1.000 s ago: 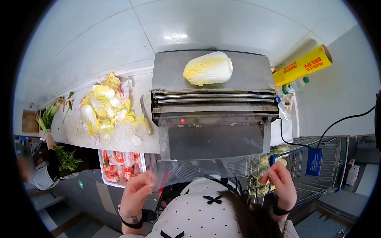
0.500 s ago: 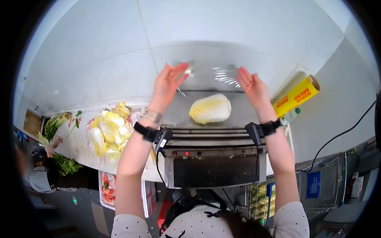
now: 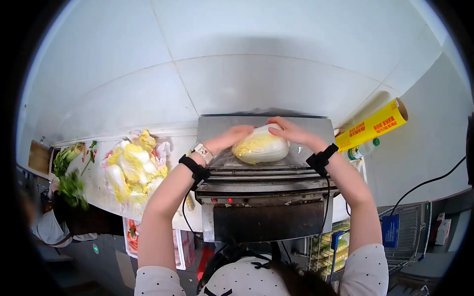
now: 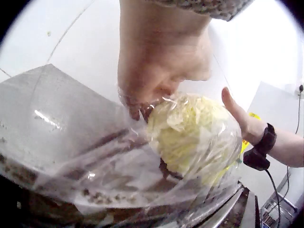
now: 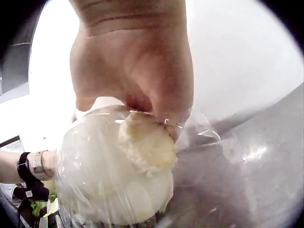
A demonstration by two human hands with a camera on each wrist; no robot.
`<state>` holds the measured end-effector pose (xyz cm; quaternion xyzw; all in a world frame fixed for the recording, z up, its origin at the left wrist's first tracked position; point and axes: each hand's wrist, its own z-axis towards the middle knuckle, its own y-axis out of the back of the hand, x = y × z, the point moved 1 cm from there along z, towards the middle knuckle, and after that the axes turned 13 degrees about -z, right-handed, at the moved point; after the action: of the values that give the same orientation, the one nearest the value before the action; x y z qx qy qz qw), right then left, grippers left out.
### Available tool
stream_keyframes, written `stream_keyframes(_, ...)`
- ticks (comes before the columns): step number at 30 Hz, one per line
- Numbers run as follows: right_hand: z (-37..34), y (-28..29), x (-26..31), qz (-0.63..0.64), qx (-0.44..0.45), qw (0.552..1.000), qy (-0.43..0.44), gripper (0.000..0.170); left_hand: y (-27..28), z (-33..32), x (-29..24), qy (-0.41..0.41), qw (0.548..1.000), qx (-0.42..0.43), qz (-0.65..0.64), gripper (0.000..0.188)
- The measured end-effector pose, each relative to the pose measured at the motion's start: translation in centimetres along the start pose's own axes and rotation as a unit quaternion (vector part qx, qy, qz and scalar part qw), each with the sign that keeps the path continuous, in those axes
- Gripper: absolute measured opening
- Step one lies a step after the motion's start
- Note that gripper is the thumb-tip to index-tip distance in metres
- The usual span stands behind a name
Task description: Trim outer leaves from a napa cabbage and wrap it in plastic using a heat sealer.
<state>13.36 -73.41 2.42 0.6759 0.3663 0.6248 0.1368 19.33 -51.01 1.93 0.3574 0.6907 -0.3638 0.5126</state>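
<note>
A napa cabbage (image 3: 261, 147), pale white with a yellow leafy end, lies on its side on the wrapping machine's grey metal top, covered by clear plastic film (image 4: 118, 175). My left hand (image 3: 231, 137) holds its leafy end through the film, fingers bent in at the far side. At the cut stem end (image 5: 148, 145), my right hand (image 3: 291, 133) grips from the back, thumb over the top. Film spreads out from the cabbage toward the machine's front in the left wrist view. Part of each hand's fingertips is hidden behind the cabbage.
Loose cabbage leaves (image 3: 131, 170) are heaped on the counter to the left. A yellow film roll (image 3: 373, 126) and a green-capped bottle (image 3: 364, 148) lie at right. The machine's metal bars (image 3: 266, 177) run in front of the cabbage. At far left another person handles greens (image 3: 73, 189).
Both hands carried the stretched film forward over the cabbage, then came down onto it. The cabbage is now covered and held at both ends. At far left the greens have been lifted.
</note>
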Motion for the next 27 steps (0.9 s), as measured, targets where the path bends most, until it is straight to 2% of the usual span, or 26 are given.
stream_keyframes(2,-0.8,0.6,0.5,-0.005,0.030,0.999,0.027,0.068,-0.7,-0.4,-0.6,-0.057,0.978,0.037,0.196,0.070)
stream_keyframes(5,-2.2,1.2,0.9,-0.026,0.133,0.990,0.028,0.085,-1.0,-0.7,0.1,-0.112,0.964,0.025,0.241,0.087)
stream_keyframes(8,-3.5,0.3,1.2,0.005,0.090,0.994,0.068,0.094,-1.7,-1.0,-0.1,-0.099,0.959,0.010,0.264,0.089)
stream_keyframes(11,-3.4,-0.4,1.0,0.054,0.017,0.997,0.045,0.090,-1.3,-0.6,0.5,-0.111,0.966,-0.022,0.233,0.087)
stream_keyframes(14,-3.9,-1.0,0.1,0.065,0.026,0.997,-0.038,0.087,-1.5,-0.7,1.4,-0.045,0.984,-0.036,0.170,0.088)
stream_keyframes(15,-5.0,-1.6,0.9,0.066,0.013,0.997,-0.032,0.082,-2.4,-1.7,0.7,-0.027,0.984,-0.025,0.175,0.086)
stream_keyframes(19,-10.4,-3.0,4.3,0.038,0.002,0.999,-0.025,0.077,-5.7,-5.0,-0.8,-0.044,0.971,0.017,0.233,0.082)
stream_keyframes(22,-14.0,-4.9,5.3,0.089,-0.047,0.995,-0.020,0.077,-8.3,-7.5,-1.8,-0.015,0.968,0.025,0.250,0.082)
stream_keyframes(23,-15.3,-5.2,6.0,0.061,-0.066,0.996,-0.021,0.076,-9.1,-8.3,-1.8,-0.029,0.974,0.026,0.224,0.081)
stream_keyframes(27,-19.4,-9.2,6.8,0.093,-0.138,0.981,-0.104,0.068,-11.4,-10.4,0.4,0.003,0.986,0.021,0.167,0.080)
